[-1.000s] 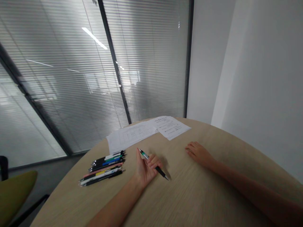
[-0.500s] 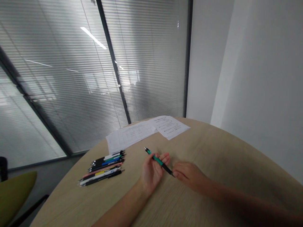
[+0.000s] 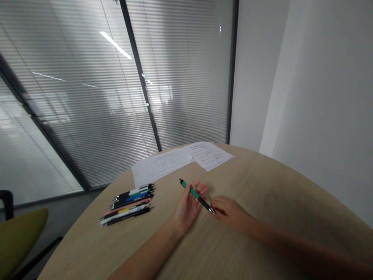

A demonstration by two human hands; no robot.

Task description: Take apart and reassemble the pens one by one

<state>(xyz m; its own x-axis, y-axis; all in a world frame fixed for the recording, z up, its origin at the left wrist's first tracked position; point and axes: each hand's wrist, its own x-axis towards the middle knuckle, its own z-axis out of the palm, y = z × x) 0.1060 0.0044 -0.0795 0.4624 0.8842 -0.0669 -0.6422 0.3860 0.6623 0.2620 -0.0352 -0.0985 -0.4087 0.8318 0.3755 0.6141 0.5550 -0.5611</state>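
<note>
"Green pen, lower centre of the frame, slanting across the left hand, which lightly grips it, apparently to keep it steady!"

"And the right hand?"

"Half-curled beside the tip; its fingertips are hidden, so contact can't be told. Print on the papers is unreadable."

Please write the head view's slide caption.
Left hand holds a green-and-black pen near the right hand; other pens and printed sheets share the table.
</note>
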